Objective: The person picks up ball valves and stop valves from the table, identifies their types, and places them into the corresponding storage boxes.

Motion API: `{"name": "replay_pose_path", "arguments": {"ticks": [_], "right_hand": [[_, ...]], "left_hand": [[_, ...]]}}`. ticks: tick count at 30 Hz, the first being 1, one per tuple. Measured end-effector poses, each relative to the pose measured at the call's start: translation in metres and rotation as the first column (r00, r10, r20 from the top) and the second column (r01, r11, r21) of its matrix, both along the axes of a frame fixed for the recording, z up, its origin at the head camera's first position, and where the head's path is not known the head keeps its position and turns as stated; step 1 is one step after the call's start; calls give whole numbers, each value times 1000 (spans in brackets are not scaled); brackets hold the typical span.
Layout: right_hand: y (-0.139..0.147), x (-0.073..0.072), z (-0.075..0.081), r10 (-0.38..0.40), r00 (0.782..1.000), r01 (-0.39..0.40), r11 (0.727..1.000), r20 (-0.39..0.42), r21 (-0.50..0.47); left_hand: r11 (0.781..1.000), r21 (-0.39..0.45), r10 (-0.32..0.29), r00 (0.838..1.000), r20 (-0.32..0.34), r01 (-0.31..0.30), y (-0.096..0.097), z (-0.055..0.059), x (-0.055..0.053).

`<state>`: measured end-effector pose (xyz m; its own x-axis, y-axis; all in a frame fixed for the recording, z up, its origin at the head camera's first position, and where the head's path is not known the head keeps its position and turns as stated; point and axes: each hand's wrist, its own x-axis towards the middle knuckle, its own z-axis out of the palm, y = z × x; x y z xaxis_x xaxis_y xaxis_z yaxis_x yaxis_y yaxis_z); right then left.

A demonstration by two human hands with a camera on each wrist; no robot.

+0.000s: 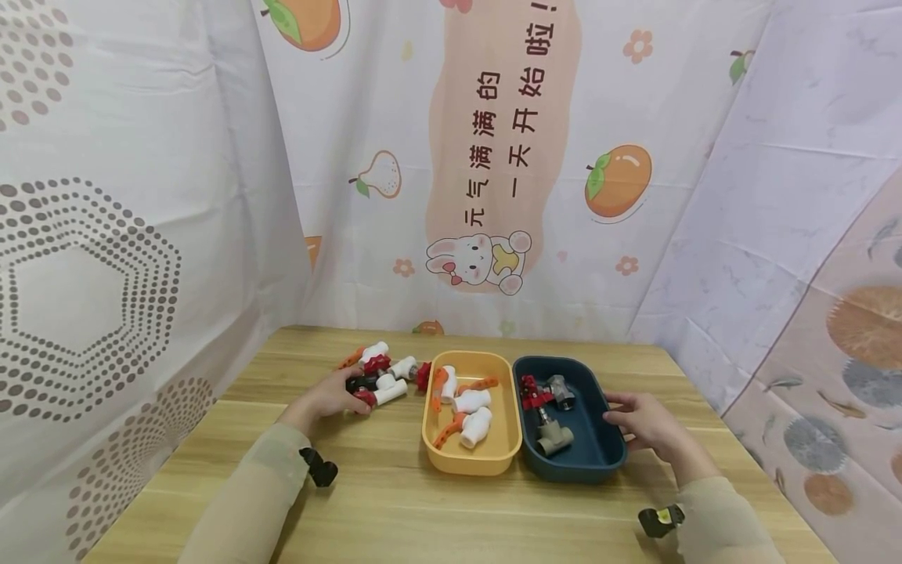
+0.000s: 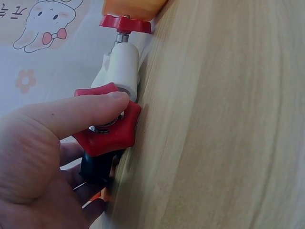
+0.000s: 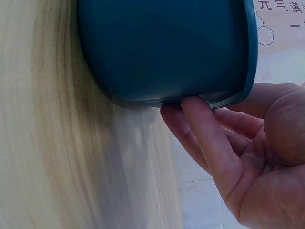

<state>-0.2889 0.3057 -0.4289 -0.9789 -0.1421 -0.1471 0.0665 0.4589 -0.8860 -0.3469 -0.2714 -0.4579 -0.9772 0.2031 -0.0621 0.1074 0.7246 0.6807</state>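
Note:
At the left pile, my left hand (image 1: 330, 397) holds a valve with a red handwheel (image 2: 107, 126). The thumb lies across the wheel, and the other fingers are behind, by a black part (image 2: 95, 167). Just beyond is a white valve (image 2: 123, 67) with another red handwheel. My right hand (image 1: 651, 427) touches the outer side of a dark blue bin (image 1: 599, 450) with fairly straight fingers (image 3: 205, 124). Inside that bin are a red-handled valve (image 1: 553, 435) and a grey valve (image 1: 561, 392). The thumb's contact with the rim is partly hidden.
A yellow bin (image 1: 472, 464) stands left of the blue one, holding white valves (image 1: 476, 427) with orange levers. In the pile, a white valve (image 1: 375, 352) with an orange lever lies at the back. Printed curtains (image 1: 395, 258) border the wooden table (image 1: 423, 517).

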Motion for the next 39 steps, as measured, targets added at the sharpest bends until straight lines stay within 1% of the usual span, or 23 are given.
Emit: {"name": "replay_pose_path", "arguments": {"ticks": [8, 17, 21, 29, 34, 39], "right_hand": [[-1, 1, 1, 3, 1000, -3, 1000, 2, 12], [0, 0, 2, -7, 1000, 7, 1000, 4, 25], [0, 0, 1, -7, 1000, 7, 1000, 4, 15], [1, -1, 1, -4, 1000, 4, 1000, -3, 24], [0, -1, 0, -6, 1000, 6, 1000, 3, 18], [0, 0, 0, -6, 1000, 6, 1000, 4, 8]], "left_hand": [[1000, 7, 14, 1000, 14, -14, -4, -4, -4], [1000, 5, -5, 1000, -19, 5, -5, -4, -7], [1000, -2, 1, 1000, -23, -1, -5, -3, -6], [999, 1, 45, 999, -5, -45, -3, 0, -2], [999, -2, 42, 999, -15, -42, -4, 0, -2], [999, 17, 37, 999, -21, -36, -7, 0, -3]]}}
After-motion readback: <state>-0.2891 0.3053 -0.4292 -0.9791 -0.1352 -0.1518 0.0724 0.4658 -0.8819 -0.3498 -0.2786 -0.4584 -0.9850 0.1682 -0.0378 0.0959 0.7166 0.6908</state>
